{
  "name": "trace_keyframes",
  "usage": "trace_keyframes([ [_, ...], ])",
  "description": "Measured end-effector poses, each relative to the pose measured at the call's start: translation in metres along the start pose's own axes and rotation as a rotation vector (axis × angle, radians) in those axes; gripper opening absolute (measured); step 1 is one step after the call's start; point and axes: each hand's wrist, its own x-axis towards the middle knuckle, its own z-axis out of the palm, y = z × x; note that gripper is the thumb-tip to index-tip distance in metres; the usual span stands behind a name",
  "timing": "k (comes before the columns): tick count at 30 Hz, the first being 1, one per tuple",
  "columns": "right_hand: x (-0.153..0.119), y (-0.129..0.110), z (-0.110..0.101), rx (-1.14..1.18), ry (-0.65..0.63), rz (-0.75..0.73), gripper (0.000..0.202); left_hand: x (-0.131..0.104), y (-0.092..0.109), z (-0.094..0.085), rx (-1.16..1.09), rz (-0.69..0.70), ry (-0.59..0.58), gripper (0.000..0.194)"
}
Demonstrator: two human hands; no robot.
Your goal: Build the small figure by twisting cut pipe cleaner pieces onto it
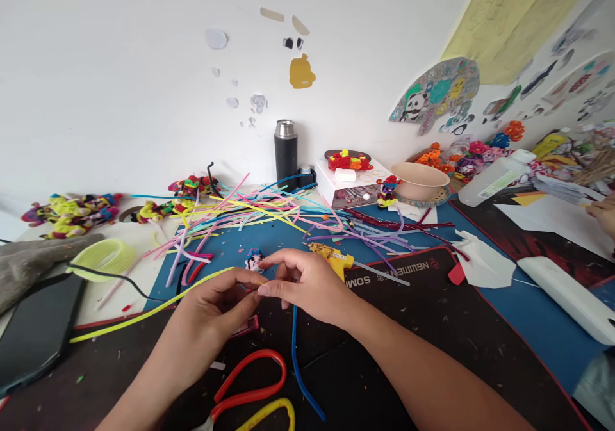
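Note:
My left hand [206,319] and my right hand [307,284] meet over the dark mat, fingertips pinched together. What they pinch is too small and covered to name. A small blue, pink and white fuzzy figure [254,259] shows just beyond my right fingers. A yellow pipe cleaner [139,316] runs from the left up to behind my left hand. A blue pipe cleaner [300,367] hangs down from below my right hand across the mat. Scissors with red handles [254,392] lie nearest me, beside a yellow loop [273,412].
Colourful pipe cleaners [269,210] spread behind my hands, with a yellow glue gun [339,262] at their right. A black flask [286,155], white box [327,181] and pinkish bowl [418,181] stand farther back. A phone [38,328] lies left; another person's hand [603,213] shows at right.

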Motion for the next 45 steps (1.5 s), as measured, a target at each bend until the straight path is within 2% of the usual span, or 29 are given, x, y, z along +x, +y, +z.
trace_keyframes([
  [3,0.000,-0.002,0.002,0.067,-0.001,0.027,0.054,-0.001,0.001,0.002,0.003,0.032,0.006,0.027],
  [8,0.001,-0.003,0.005,0.138,0.006,0.049,0.054,-0.003,0.002,0.008,0.003,0.082,0.084,0.022],
  [13,0.001,-0.004,0.007,0.163,0.014,0.061,0.056,-0.007,-0.001,0.011,0.164,0.175,0.164,0.018],
  [17,-0.001,-0.007,0.008,0.122,0.037,0.033,0.055,-0.007,-0.006,0.006,0.169,0.110,0.163,0.026],
  [20,-0.002,-0.008,0.008,0.049,0.114,-0.034,0.049,-0.006,-0.012,0.001,0.188,0.038,0.175,0.034],
  [22,-0.002,-0.009,0.008,0.032,0.156,-0.068,0.047,-0.005,-0.016,-0.002,0.221,0.037,0.209,0.037],
  [25,-0.003,-0.007,0.009,0.061,0.161,-0.046,0.044,-0.006,-0.017,-0.002,0.294,0.110,0.308,0.035],
  [29,-0.004,-0.002,0.013,0.100,0.112,0.008,0.042,-0.008,-0.014,0.001,0.448,0.318,0.403,0.019],
  [32,-0.004,0.001,0.016,0.169,0.046,0.013,0.045,-0.009,-0.011,0.002,0.523,0.416,0.394,0.017],
  [38,-0.004,0.000,0.019,0.234,0.009,0.046,0.046,-0.007,-0.009,0.004,0.560,0.488,0.378,0.017],
  [41,-0.004,-0.003,0.019,0.242,0.000,0.056,0.039,-0.006,-0.008,0.007,0.507,0.483,0.383,0.014],
  [45,-0.004,-0.006,0.018,0.240,0.000,0.083,0.025,-0.006,-0.010,0.009,0.420,0.393,0.363,0.015],
])
